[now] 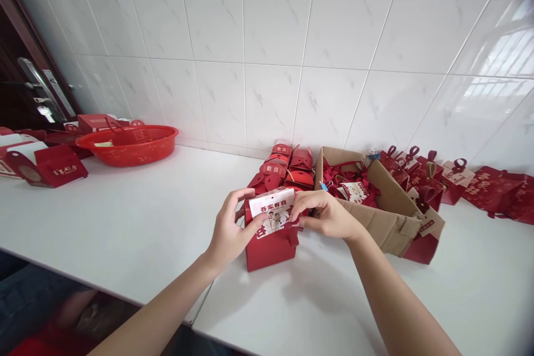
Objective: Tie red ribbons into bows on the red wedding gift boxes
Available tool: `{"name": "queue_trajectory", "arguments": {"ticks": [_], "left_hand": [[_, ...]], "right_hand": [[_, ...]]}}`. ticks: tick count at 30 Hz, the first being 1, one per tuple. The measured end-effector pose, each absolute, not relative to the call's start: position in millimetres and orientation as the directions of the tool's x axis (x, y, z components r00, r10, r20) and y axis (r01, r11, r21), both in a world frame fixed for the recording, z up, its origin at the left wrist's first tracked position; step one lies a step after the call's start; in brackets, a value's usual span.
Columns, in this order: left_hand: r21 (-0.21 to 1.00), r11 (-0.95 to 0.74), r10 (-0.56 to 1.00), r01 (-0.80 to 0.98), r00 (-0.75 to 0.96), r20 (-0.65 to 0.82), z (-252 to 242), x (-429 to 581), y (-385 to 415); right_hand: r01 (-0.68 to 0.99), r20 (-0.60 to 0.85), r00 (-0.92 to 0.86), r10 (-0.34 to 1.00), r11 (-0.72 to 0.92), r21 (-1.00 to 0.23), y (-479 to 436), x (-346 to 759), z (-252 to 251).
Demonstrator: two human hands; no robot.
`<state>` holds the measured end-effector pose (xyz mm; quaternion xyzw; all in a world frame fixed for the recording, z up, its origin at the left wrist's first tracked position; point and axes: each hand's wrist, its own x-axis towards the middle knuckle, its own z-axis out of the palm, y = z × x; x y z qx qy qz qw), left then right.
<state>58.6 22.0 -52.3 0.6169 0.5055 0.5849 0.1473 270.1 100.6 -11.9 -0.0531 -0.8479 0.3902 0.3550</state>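
Note:
A red gift box [271, 253] stands upright on the white table in front of me. Against its upper front lies a white printed card [273, 208] with red characters and a small picture. My left hand [233, 222] grips the box and card from the left, thumb pressed on the card's face and fingers behind. At the card's right edge, my right hand [323, 214] is closed in a pinch. What sits between those fingertips is partly hidden, though a bit of dark red strap shows by them.
Behind stand several small red boxes [273, 169]. An open cardboard box [387, 233] with red ribbons and cards is to the right, beside finished-looking red bags [453, 178]. At left are a red plastic basin [129, 147] and an open red box [54, 167].

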Motion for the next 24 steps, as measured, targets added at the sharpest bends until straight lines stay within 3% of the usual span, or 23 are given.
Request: {"name": "queue_trajectory", "arguments": {"ticks": [6,9,14,21,24], "left_hand": [[0.848,-0.384,0.764,0.365,-0.391,0.514,-64.8,62.9,25.2],[0.839,-0.384,0.772,0.384,-0.364,0.52,-66.7,65.1,23.5],[0.745,-0.48,0.672,0.463,-0.352,0.652,-67.3,70.1,22.2],[0.816,-0.487,0.725,0.313,-0.377,0.577,-65.4,70.1,26.1],[0.826,-0.435,0.787,0.359,-0.293,0.542,-57.7,65.2,23.9]], "right_hand": [[-0.133,0.544,-0.758,0.358,0.732,-0.668,98.4,268.7,-9.6],[-0.133,0.556,-0.754,0.349,0.748,-0.651,97.9,268.6,-9.2],[-0.115,0.55,-0.749,0.37,0.745,-0.657,99.0,267.7,-11.8],[-0.073,0.532,-0.758,0.378,0.761,-0.645,98.5,266.4,-12.2],[-0.056,0.522,-0.765,0.377,0.769,-0.636,96.7,265.5,-11.0]]}}
